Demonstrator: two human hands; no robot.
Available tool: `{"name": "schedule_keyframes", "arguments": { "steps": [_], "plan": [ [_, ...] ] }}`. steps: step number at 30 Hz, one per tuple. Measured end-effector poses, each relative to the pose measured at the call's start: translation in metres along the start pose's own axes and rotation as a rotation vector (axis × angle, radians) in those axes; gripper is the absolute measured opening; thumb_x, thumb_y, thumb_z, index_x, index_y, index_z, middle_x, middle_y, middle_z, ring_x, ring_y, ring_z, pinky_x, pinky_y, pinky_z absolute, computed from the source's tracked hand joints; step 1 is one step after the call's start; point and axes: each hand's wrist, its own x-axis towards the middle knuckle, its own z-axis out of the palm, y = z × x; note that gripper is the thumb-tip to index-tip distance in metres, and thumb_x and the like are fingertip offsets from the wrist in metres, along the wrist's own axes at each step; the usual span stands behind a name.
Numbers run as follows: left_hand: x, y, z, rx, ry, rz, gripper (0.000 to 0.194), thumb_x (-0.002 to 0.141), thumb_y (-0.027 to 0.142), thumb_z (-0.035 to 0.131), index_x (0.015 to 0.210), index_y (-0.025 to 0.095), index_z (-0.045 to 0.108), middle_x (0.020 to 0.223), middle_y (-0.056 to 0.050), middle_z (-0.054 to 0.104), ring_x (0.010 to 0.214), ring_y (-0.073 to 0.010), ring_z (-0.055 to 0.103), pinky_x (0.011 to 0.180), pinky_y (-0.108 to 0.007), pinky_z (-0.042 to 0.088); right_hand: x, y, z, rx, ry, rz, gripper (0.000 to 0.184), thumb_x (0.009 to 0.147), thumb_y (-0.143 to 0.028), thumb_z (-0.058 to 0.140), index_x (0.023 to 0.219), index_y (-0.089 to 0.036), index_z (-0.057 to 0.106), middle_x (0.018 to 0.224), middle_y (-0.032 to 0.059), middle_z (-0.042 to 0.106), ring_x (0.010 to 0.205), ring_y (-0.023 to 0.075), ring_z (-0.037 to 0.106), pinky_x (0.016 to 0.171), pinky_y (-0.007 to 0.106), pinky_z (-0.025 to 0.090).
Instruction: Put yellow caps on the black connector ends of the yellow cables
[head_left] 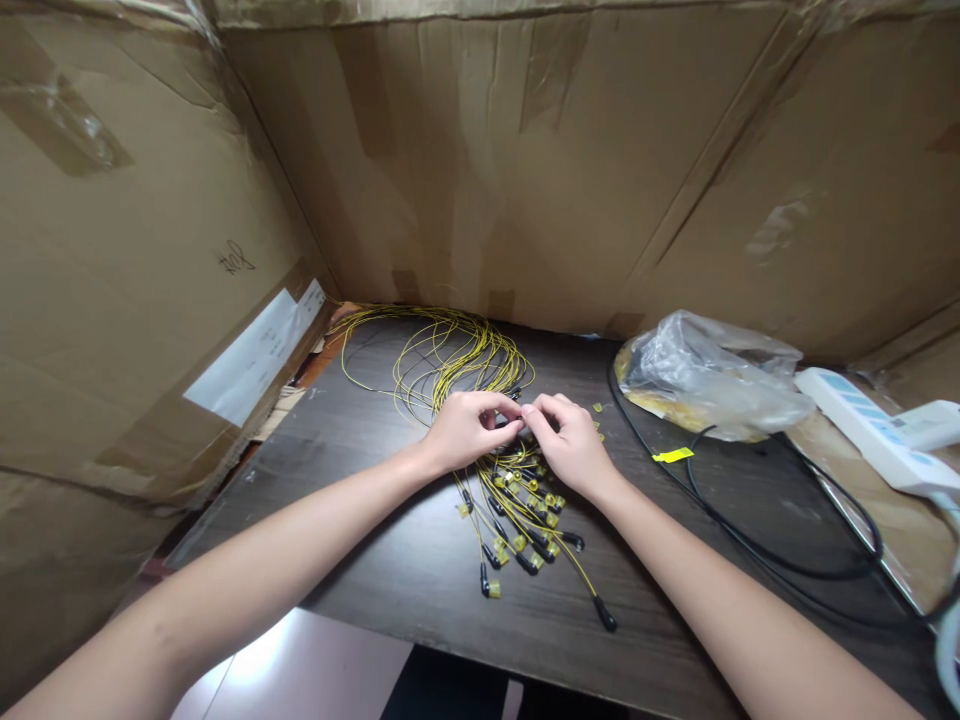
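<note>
Dark tabletop (360, 560). On it, yellow wires (480, 350), coiled beyond fingers, running under them. My left fingers (501, 404), right fingers (541, 425) meet tip to tip; cannot tell what's pinched. Nearer me than fingers: black connectors (604, 614), tiny yellow caps (494, 590).

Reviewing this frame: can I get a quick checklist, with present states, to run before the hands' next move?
1. Left hand and right hand both visible: ok, fingertips close together.
2. Piece between the fingertips identifiable: cannot tell, fingers hide it.
3. Thin yellow wires neatly separated: not ok, they loop and cross.
4. Small black elbow-shaped connectors aligned: not ok, they point various ways.
5. Crumpled clear plastic bag apart from both hands: ok, off to the right.
</note>
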Motion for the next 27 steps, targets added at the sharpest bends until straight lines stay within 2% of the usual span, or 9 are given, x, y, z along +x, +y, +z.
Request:
{"name": "schedule_keyframes", "arguments": {
  "steps": [4,9,11,17,21,23,27],
  "plan": [
    [0.0000,0.0016,-0.0004,-0.016,0.004,-0.014,0.011,0.081,0.023,0.070,0.086,0.015,0.076,0.065,0.000,0.069,0.050,-0.0074,0.049,0.053,-0.020,0.039,0.0005,-0.0015,-0.0008,0.001,-0.001,0.006,0.035,0.096,-0.037,0.047,0.064,-0.022,0.052,0.063,0.0013,0.057,0.069,0.0194,0.051,0.069,0.033,0.036],
    [-0.0001,0.0022,-0.0011,-0.022,-0.011,-0.038,0.014,0.082,0.026,0.071,0.089,0.016,0.078,0.070,-0.001,0.072,0.051,-0.0075,0.049,0.053,-0.020,0.039,0.0008,-0.0017,-0.0018,0.056,0.021,-0.003,0.015,0.086,-0.027,0.051,0.073,-0.022,0.056,0.073,0.0021,0.063,0.073,0.0198,0.054,0.070,0.033,0.039],
    [-0.0001,0.0019,-0.0011,-0.014,-0.010,-0.033,0.014,0.082,0.025,0.071,0.089,0.017,0.078,0.069,-0.001,0.072,0.051,-0.0076,0.049,0.053,-0.021,0.039,0.0009,-0.0008,-0.0014,0.056,0.025,0.001,0.013,0.084,-0.026,0.052,0.071,-0.022,0.054,0.072,0.0020,0.062,0.072,0.0198,0.054,0.069,0.032,0.039],
    [-0.0006,0.0016,-0.0003,-0.015,0.021,0.002,0.013,0.081,0.024,0.072,0.088,0.017,0.079,0.064,0.000,0.068,0.051,-0.0079,0.048,0.053,-0.021,0.038,0.0009,0.0010,-0.0004,0.020,0.024,0.008,0.029,0.090,-0.032,0.048,0.063,-0.022,0.050,0.063,0.0013,0.057,0.067,0.0190,0.051,0.067,0.032,0.036],
    [-0.0008,0.0027,-0.0002,-0.006,0.032,0.012,0.011,0.081,0.021,0.071,0.087,0.016,0.078,0.067,-0.001,0.070,0.053,-0.0078,0.049,0.054,-0.020,0.039,0.0005,-0.0008,-0.0014,0.003,0.013,0.021,0.037,0.093,-0.037,0.048,0.059,-0.022,0.049,0.059,0.0009,0.054,0.066,0.0188,0.049,0.067,0.033,0.035],
    [-0.0007,0.0028,-0.0004,-0.006,0.030,0.010,0.011,0.082,0.022,0.071,0.088,0.016,0.079,0.069,-0.001,0.071,0.053,-0.0078,0.049,0.054,-0.020,0.039,0.0005,-0.0019,-0.0021,0.022,0.016,0.017,0.034,0.093,-0.036,0.048,0.062,-0.022,0.051,0.062,0.0013,0.057,0.068,0.0192,0.051,0.068,0.033,0.036],
    [-0.0003,0.0014,-0.0007,-0.011,0.021,-0.002,0.013,0.083,0.026,0.072,0.089,0.017,0.079,0.068,-0.001,0.070,0.052,-0.0080,0.047,0.053,-0.021,0.038,0.0007,-0.0027,-0.0027,0.064,0.042,0.006,0.015,0.085,-0.027,0.051,0.071,-0.022,0.055,0.071,0.0019,0.062,0.071,0.0194,0.054,0.069,0.032,0.039]
  ]
}}
